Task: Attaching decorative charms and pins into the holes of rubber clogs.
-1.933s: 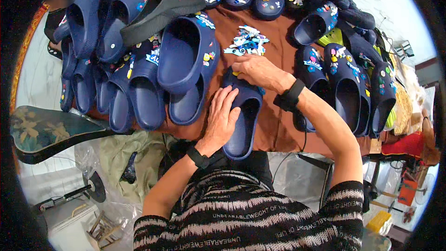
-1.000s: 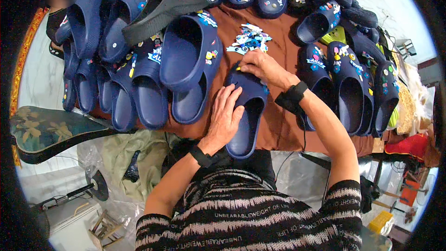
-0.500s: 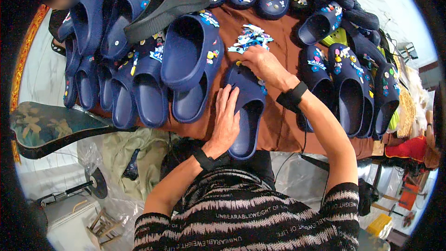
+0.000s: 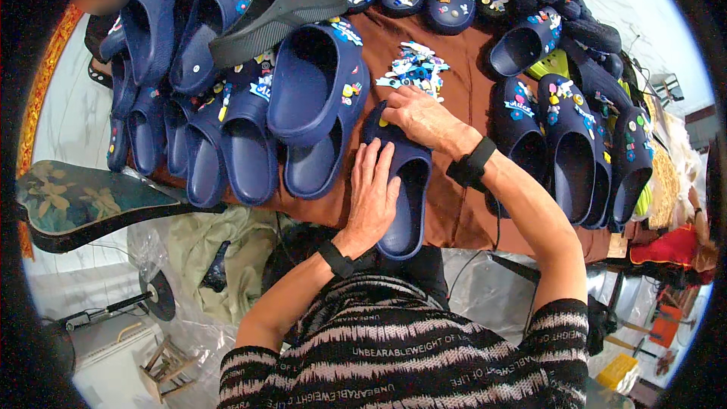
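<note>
I see left hand [image 4: 374, 195] loosely spread, bracing clog [image 4: 407, 216]; right hand [image 4: 388, 115] pinching charm [image 4: 384, 123], apparently fitting it; next needs firm pressure.

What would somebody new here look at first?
Probably all the navy clogs crowding both sides of the brown cloth. Next, the bright heap of charms in the middle, just beyond the right hand. Then the near clog in front of the person, with the left hand resting against it.
</note>
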